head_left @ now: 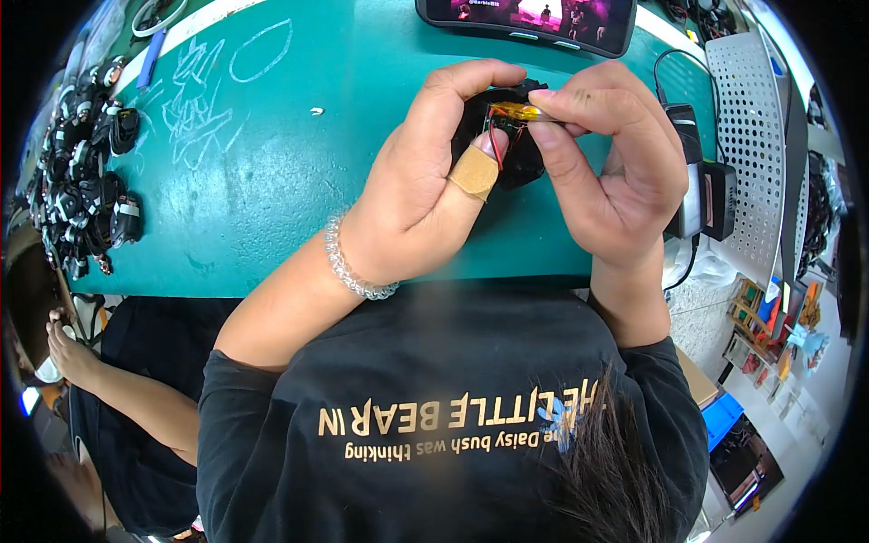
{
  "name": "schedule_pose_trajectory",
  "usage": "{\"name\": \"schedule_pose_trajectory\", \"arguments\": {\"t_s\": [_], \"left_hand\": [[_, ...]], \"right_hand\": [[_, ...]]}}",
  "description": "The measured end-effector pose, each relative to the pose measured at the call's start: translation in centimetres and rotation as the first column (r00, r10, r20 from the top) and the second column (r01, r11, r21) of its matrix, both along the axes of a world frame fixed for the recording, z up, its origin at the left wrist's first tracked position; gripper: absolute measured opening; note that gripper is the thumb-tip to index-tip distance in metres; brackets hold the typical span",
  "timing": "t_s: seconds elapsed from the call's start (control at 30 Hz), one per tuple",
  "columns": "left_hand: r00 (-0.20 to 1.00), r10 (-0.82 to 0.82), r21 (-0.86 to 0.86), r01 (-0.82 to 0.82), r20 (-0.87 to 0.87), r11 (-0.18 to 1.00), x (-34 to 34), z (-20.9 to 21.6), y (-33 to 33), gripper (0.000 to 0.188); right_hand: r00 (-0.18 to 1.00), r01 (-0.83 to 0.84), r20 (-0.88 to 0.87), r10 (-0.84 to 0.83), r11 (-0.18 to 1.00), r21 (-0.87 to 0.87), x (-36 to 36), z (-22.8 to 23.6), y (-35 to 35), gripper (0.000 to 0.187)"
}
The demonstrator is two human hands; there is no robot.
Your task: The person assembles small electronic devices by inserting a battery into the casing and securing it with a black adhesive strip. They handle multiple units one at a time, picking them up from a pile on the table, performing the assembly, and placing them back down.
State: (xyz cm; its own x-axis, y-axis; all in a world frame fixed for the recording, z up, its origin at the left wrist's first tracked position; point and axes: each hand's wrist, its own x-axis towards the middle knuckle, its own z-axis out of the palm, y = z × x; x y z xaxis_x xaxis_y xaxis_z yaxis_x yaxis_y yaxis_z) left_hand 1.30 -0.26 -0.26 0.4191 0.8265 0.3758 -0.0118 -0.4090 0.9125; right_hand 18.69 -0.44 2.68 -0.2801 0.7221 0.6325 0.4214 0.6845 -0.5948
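Over the green table [299,199], my left hand [421,172] is closed around a small black plastic device [522,167] whose inside shows. A tan bandage [474,173] wraps my left thumb, which presses near a red wire [497,149]. With thumb and index finger, my right hand [625,154] pinches a yellow-wrapped piece [516,110] at the device's upper side. That piece looks like a small taped battery, though the fingers cover part of it. Thin wires run between it and the device. A clear coiled band [348,267] circles my left wrist.
A phone [534,20] with a lit screen lies at the far edge. Many small black devices [77,181] are heaped at the left. Black adapters [697,181] and a perforated white metal panel [747,136] stand at the right. Another person's arm [127,389] is at the lower left.
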Motion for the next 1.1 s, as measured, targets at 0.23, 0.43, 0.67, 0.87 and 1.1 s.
{"name": "schedule_pose_trajectory", "arguments": {"t_s": [0.23,0.43,0.67,0.87,1.1], "left_hand": [[0.999,-0.003,-0.082,0.007,0.041,0.997,0.24,-0.24,-0.18,0.037],[1.000,-0.010,-0.069,0.010,-0.002,0.998,0.13,-0.39,-0.11,0.035],[0.999,0.021,-0.008,-0.021,-0.028,1.000,0.23,-0.40,-0.18,0.036],[0.995,0.035,0.025,-0.033,-0.098,0.999,0.17,-0.18,-0.16,0.035],[0.999,-0.041,-0.147,0.042,0.014,0.988,0.21,-0.42,-0.04,0.033]], "right_hand": [[0.999,-0.006,0.045,0.005,1.000,0.013,0.00,0.26,0.12,0.019],[0.998,-0.003,0.066,0.002,1.000,0.008,0.04,0.13,0.12,0.019],[0.996,0.006,0.084,-0.008,1.000,0.019,-0.05,0.21,0.07,0.019],[0.994,0.009,0.111,-0.013,0.999,0.045,0.09,0.16,0.23,0.018],[0.985,-0.006,0.171,0.009,1.000,-0.015,0.27,0.83,0.42,0.018]]}}
